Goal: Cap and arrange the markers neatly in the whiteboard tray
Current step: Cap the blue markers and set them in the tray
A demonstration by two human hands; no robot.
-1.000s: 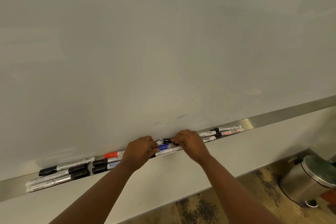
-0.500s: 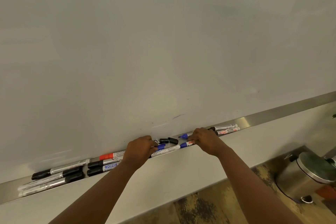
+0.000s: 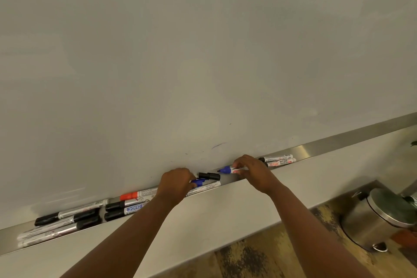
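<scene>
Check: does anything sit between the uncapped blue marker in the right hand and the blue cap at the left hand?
Yes. A loose black cap lies in the tray between the blue marker and the blue cap.

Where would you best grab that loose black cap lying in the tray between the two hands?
Pinch the black cap across its short round body, coming from above and the front. It lies lengthwise on the tray with the whiteboard close behind, so only those sides look open.

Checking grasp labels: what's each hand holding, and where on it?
Right hand pinches the uncapped blue marker by its barrel. Left hand grips a blue cap; exact hold hidden.
</scene>
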